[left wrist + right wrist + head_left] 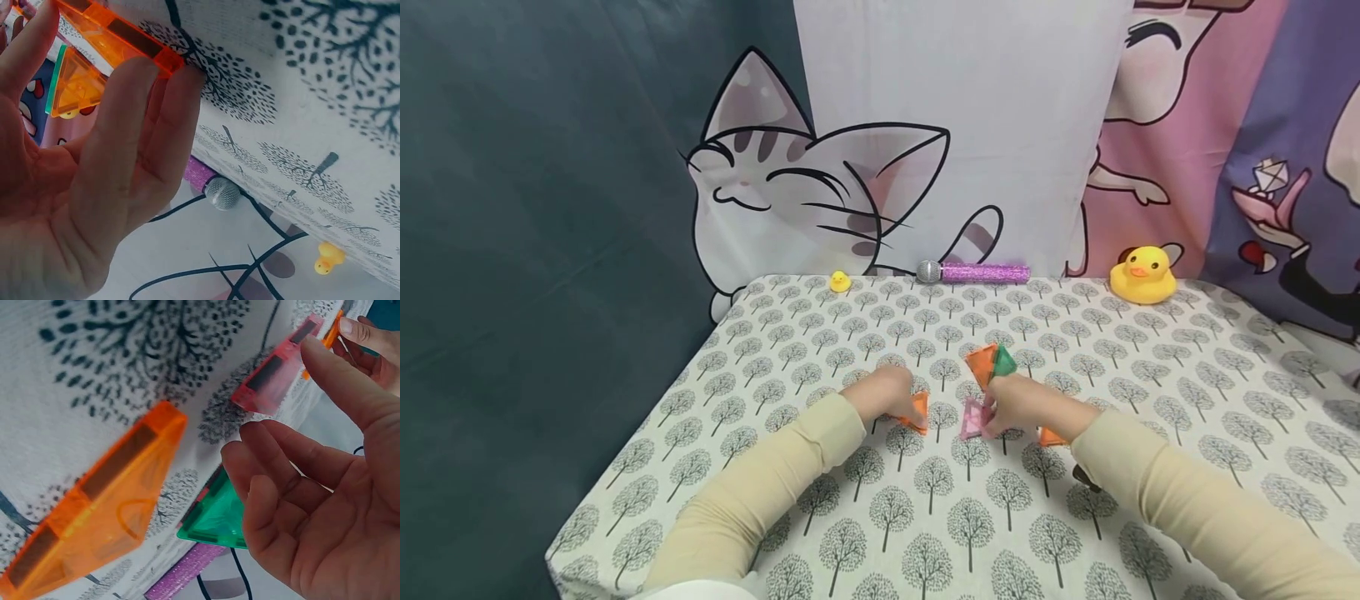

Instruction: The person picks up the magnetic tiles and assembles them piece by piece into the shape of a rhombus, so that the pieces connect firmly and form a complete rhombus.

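Note:
My left hand holds a translucent orange triangular magnetic tile just above or on the tablecloth, thumb at one end and fingers at the other in the left wrist view. To its right, my right hand has thumb and fingertips at the ends of a pink triangular magnetic tile. Beyond the right hand lie an orange tile and a green tile, side by side. Another orange tile lies close by the right hand, partly hidden by the wrist in the head view.
A tree-print cloth covers the table. Along its far edge are a small yellow duck, a purple glittery microphone and a larger yellow duck. A small dark object shows beside the right sleeve. Printed curtains hang behind.

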### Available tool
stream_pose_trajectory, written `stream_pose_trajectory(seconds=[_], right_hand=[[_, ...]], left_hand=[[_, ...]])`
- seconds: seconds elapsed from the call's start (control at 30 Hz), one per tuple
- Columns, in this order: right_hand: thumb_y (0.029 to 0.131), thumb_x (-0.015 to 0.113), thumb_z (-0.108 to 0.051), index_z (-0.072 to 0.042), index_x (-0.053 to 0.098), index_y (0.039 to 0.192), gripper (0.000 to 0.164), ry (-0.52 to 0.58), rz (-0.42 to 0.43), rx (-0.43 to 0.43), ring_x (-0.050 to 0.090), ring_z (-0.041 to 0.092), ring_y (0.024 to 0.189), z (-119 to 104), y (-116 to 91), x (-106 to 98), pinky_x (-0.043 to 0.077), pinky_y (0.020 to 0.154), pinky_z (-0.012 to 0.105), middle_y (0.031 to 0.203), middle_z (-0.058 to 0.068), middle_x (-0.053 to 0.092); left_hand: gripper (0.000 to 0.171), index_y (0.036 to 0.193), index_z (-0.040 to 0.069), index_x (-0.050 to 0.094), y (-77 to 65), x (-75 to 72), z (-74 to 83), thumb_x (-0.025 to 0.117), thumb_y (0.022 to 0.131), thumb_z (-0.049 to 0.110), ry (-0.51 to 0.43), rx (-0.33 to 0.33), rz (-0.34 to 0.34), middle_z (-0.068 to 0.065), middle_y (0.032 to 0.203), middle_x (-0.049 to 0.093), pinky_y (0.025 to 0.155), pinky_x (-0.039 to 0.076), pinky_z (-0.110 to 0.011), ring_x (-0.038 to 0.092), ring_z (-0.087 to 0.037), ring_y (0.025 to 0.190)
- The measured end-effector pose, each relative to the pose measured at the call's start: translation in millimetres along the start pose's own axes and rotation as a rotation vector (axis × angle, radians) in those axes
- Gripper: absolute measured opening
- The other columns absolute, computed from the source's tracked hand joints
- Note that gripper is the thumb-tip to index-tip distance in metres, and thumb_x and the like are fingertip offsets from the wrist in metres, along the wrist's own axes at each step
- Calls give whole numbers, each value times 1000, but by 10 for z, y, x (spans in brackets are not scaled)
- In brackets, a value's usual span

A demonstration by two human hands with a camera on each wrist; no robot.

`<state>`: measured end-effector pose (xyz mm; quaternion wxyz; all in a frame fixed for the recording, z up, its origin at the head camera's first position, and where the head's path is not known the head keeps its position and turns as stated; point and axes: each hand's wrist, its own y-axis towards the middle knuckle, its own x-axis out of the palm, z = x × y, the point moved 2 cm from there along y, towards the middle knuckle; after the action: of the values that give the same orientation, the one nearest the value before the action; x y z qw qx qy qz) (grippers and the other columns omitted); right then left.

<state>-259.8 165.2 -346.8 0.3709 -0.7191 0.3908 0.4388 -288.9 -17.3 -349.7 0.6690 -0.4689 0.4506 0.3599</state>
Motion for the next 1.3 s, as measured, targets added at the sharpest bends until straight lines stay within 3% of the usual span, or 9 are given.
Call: stream_pose_trajectory(seconds=[0.17, 0.53, 0.83, 1.0, 1.07, 1.17, 1.3], right_hand=[[59, 77, -17, -15, 61, 65, 17, -17, 1, -34, 51, 9, 57, 10, -7, 35, 44, 60, 26, 64, -6, 57], [56, 78, -18, -14, 61, 65, 19, -59, 31, -49, 51, 8, 54, 0, -9, 11, 45, 58, 26, 62, -7, 57], [57, 78, -13, -14, 60, 64, 19, -56, 27, -28, 50, 9, 54, -24, -18, 30, 44, 55, 25, 61, -7, 56], [58, 78, -14, -14, 58, 63, 20, -79, 34, -7, 49, 11, 54, -40, -5, 54, 42, 52, 26, 59, -6, 54], [59, 78, -15, -14, 58, 64, 20, -85, 31, 1, 49, 11, 54, -42, 1, 62, 42, 51, 26, 60, -6, 54], [60, 78, -15, -13, 58, 64, 20, -91, 30, 7, 48, 11, 54, -44, -7, 62, 41, 50, 26, 59, -5, 53], [60, 78, -15, -12, 58, 63, 21, -103, 29, 13, 48, 11, 53, -44, -22, 40, 41, 49, 25, 58, -5, 53]], left_hand=[[39, 72, 9, 53, -1, 4, 46, 75, 63, 40, 15, -6, -13, -1, 67, 51, 51, 42, -25, 46, -14, 58], [35, 73, 8, 54, 33, -1, 107, 71, 69, 39, 83, 11, -61, -2, 69, 51, 48, 42, -24, 47, -13, 56], [38, 67, 8, 51, 53, 20, 88, 74, 65, 38, -95, -33, -128, 0, 49, 43, 39, 32, -24, 35, -12, 40], [28, 75, 6, 52, 70, -33, 142, 73, 70, 24, -151, 11, -58, -1, 56, 50, 42, 37, -23, 42, -11, 43], [22, 68, 7, 51, 86, -59, 169, 69, 74, 18, -169, 44, -24, -2, 57, 53, 43, 39, -22, 46, -11, 44], [24, 64, 9, 47, 101, -96, 221, 65, 77, 16, -211, 75, 21, -2, 59, 54, 45, 40, -22, 51, -12, 48], [20, 72, 9, 48, 110, -111, 334, 65, 77, 16, -291, 117, 49, -2, 65, 54, 47, 43, -22, 54, -12, 52]])
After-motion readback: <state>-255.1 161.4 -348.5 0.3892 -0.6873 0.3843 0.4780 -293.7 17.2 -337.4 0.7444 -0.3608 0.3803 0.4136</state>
